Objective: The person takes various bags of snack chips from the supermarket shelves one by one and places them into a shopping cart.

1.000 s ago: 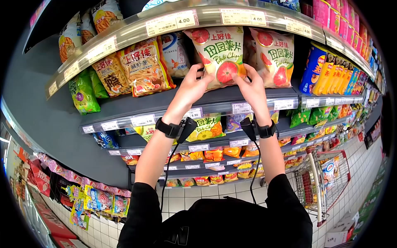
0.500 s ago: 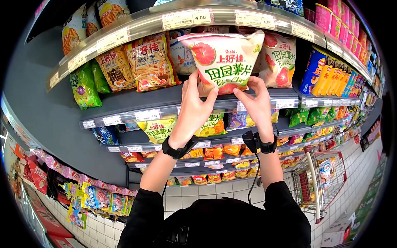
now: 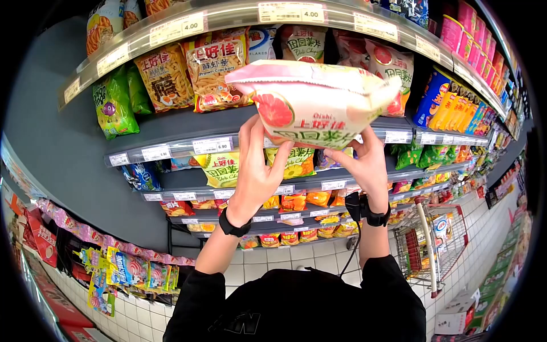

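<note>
Between my two hands I hold a pink-and-white bag of potato chips (image 3: 319,105) with grapefruit pictures, out in front of the shelf. Its sealed top edge tips toward me, so the lower front is foreshortened. My left hand (image 3: 259,165) grips the bag's lower left, thumb on the front. At the lower right, my right hand (image 3: 364,165) holds it the same way. Fingers behind the bag are partly hidden. A similar grapefruit chip bag (image 3: 393,68) stands on the shelf behind, near a bag of prawn crackers (image 3: 217,71).
Price tags line the shelf edge (image 3: 165,153). Green snack bags (image 3: 114,105) stand at the left and a blue canister (image 3: 434,97) at the right. A shopping cart (image 3: 430,245) is on the tiled floor at lower right. Hanging candy packs (image 3: 128,268) are at lower left.
The chip bag has come away from the shelf toward me and tipped, its top edge nearer. Both hands moved with it, slightly lower. The view has shifted a little.
</note>
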